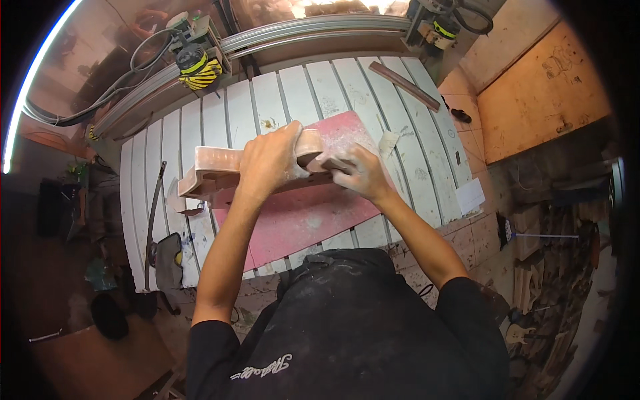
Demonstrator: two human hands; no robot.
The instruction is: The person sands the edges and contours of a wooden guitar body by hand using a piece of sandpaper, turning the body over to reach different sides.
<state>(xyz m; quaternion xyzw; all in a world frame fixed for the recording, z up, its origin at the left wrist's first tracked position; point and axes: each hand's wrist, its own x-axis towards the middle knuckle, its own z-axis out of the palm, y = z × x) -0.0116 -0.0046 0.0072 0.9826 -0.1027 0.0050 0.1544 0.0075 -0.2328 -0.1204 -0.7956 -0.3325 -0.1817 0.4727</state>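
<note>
A thick, curved piece of pale reddish wood (217, 160), coated in dust and looking like a guitar body tipped on edge, is held above a pink mat (300, 230). My left hand (272, 157) is wrapped over its upper edge near the middle. At the rounded horn on its right end, my right hand (363, 175) is closed, fingers bent and white with dust. Something small and dark shows between those fingers and the wood, too hidden to name. The wood's underside is mostly out of sight.
The mat lies on a white slatted table (340, 87). A brown strip (405, 86) lies at the far right, near a paper sheet (471, 196). A black curved bar (155, 220) lies left. Behind runs a metal rail (313, 28) with a striped machine head (198, 70).
</note>
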